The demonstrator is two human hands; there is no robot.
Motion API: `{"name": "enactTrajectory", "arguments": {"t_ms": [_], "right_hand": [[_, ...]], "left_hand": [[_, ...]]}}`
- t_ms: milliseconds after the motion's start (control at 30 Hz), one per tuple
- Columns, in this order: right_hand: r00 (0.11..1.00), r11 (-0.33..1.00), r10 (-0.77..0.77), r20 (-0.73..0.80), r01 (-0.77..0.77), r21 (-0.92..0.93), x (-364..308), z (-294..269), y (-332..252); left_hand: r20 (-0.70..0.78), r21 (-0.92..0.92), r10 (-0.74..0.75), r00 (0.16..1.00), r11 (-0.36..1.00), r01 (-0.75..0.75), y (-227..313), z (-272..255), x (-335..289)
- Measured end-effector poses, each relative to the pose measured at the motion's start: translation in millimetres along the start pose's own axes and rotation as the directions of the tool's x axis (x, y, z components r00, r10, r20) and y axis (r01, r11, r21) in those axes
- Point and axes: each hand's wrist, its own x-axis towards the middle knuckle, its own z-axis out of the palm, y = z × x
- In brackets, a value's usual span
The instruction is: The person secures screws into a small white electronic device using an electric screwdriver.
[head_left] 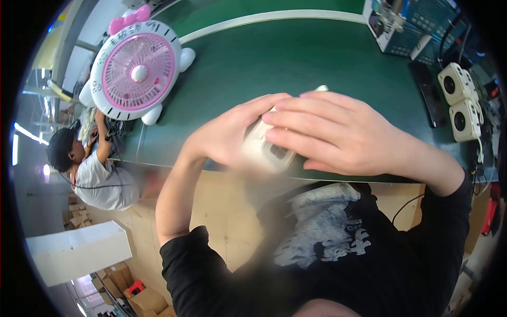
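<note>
A cream plastic casing (260, 154) with rounded corners and a small dark recess at its near end is held just above the near edge of the green work table (296, 58). My left hand (224, 132) wraps round its left side. From the right, my right hand (338, 134) lays its fingers across the top of the same casing, the thumb along its right side. A pale tip of it sticks out beyond the fingers at the far end. Most of the casing is covered by my hands, and its near end is blurred.
A pink-and-white fan (139, 73) with a bow stands at the far left. On the right are small cream box speakers (460, 120), a long black object (426, 95) and teal-and-white boxes (417, 26). A co-worker (100, 177) sits beyond the table's left end.
</note>
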Motion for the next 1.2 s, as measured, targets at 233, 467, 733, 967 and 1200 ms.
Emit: {"name": "enactTrajectory", "arguments": {"t_ms": [233,467,733,967,1200], "right_hand": [[0.985,0.974,0.136,0.105,-0.153,0.169,-16,-6,9],[0.961,0.927,0.257,0.105,-0.276,0.255,-31,-11,7],[0.783,0.711,0.611,0.116,-0.607,0.355,-57,-16,22],[0.709,0.643,0.700,0.087,-0.679,0.355,-60,-10,26],[0.687,0.575,0.711,0.151,-0.691,0.438,-64,-6,29]], "left_hand": [[0.244,-0.093,0.065,0.968,0.995,-0.043,7,6,44],[0.290,-0.263,0.087,0.953,0.965,-0.008,9,12,59],[-0.125,0.176,0.050,0.991,0.984,-0.028,30,10,56],[-0.282,0.409,0.220,0.934,0.908,-0.090,26,26,62],[-0.292,0.469,0.245,0.925,0.879,-0.085,20,29,67]]}}
